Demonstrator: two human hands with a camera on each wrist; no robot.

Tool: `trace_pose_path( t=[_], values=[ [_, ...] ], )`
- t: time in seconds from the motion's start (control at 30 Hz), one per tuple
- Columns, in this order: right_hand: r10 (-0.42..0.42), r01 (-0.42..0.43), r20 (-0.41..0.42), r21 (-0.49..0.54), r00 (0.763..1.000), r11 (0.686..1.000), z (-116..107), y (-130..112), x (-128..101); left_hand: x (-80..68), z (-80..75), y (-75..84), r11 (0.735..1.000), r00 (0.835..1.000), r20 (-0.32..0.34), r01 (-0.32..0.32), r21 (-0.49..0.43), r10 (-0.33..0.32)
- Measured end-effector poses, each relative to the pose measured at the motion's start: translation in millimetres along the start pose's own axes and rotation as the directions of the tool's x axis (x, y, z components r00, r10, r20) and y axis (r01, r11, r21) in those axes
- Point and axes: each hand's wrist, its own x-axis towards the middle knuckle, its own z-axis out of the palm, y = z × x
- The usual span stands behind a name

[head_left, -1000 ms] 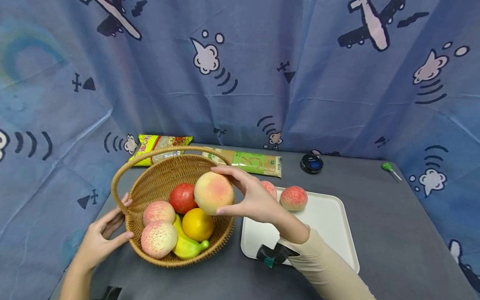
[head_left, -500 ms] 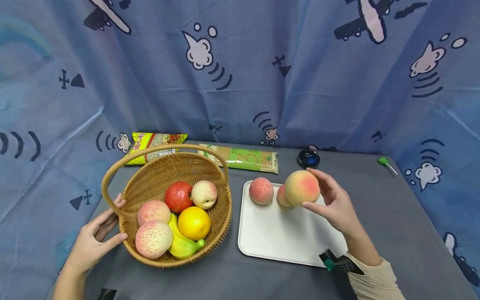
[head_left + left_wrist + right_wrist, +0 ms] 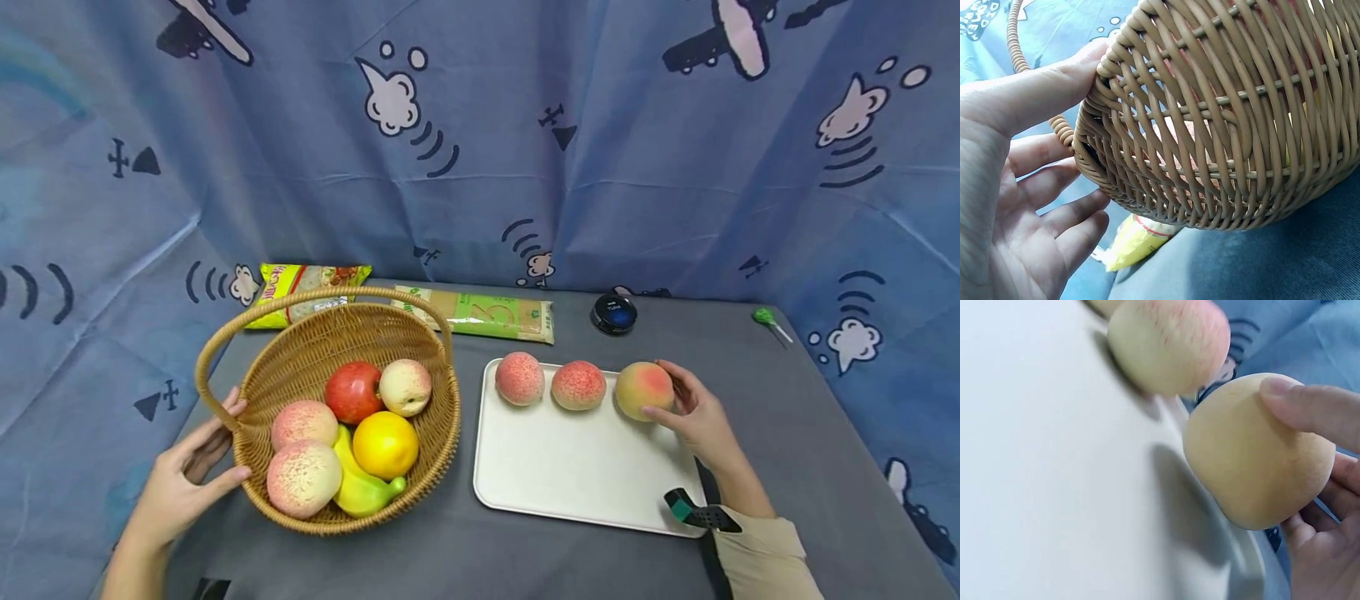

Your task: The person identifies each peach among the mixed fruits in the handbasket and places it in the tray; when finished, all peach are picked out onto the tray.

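In the head view, my right hand (image 3: 703, 418) holds a yellow peach with a red blush (image 3: 645, 391) at the back right of a white tray (image 3: 570, 492). The right wrist view shows the thumb on one side of the peach and fingers on the other; a shadow on the tray suggests a small gap beneath. Two reddish peaches, one at the back left (image 3: 520, 379) and one in the middle (image 3: 578, 385), lie in line with it. My left hand (image 3: 183, 483) grips the side of a wicker basket (image 3: 315, 354) by its handle base, thumb and fingers apart on the rim.
The basket holds a red apple (image 3: 354, 392), an orange (image 3: 386, 444), a banana (image 3: 362, 483) and several pale peaches (image 3: 303, 479). Behind stand a yellow packet (image 3: 281, 292), a green noodle packet (image 3: 487, 315), a dark round tin (image 3: 614, 314) and a green-headed item (image 3: 767, 317).
My right hand has carried the yellow peach from above the basket rightward, then lowered it to the tray's back right. My left hand has stayed at the basket's side.
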Motion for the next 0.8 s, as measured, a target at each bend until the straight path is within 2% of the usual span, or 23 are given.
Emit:
trace_pose_path(
  t=[0.17, 0.37, 0.43, 0.53, 0.63, 0.73, 0.8],
  values=[
    [0.007, -0.007, 0.064, -0.001, 0.998, 1.000, -4.3, 13.4, 1.5, -0.4, -0.1, 1.2, 0.999, 1.000, -0.008, 0.025, 0.025, -0.025],
    [0.071, -0.051, 0.193, -0.108, 0.979, 0.993, -9.4, 11.1, 2.6, 0.8, -1.1, 1.6, 0.999, 1.000, -0.017, 0.026, 0.039, -0.026],
    [0.095, -0.069, 0.206, -0.126, 0.974, 0.990, -10.3, 8.2, 3.4, 1.4, -1.3, 0.9, 1.000, 1.000, -0.012, 0.009, 0.030, -0.009],
    [0.079, -0.055, 0.161, -0.145, 0.984, 0.988, -8.7, 1.1, 4.6, 2.2, -1.3, 0.4, 1.000, 1.000, -0.005, -0.007, 0.015, 0.007],
    [-0.003, 0.007, 0.028, -0.150, 1.000, 0.989, -2.3, -13.1, 6.2, 2.6, -1.6, -0.8, 0.999, 0.999, 0.008, -0.035, -0.003, 0.035],
    [-0.126, 0.122, -0.062, -0.072, 0.990, 0.990, 6.3, -33.3, 9.1, 2.6, -1.8, -0.4, 0.999, 1.000, 0.002, -0.029, 0.014, 0.029],
    [-0.208, 0.209, -0.053, 0.013, 0.977, 0.978, 13.0, -47.5, 11.8, 2.2, -2.5, -0.6, 0.999, 0.999, 0.002, -0.037, 0.018, 0.037]
  ],
)
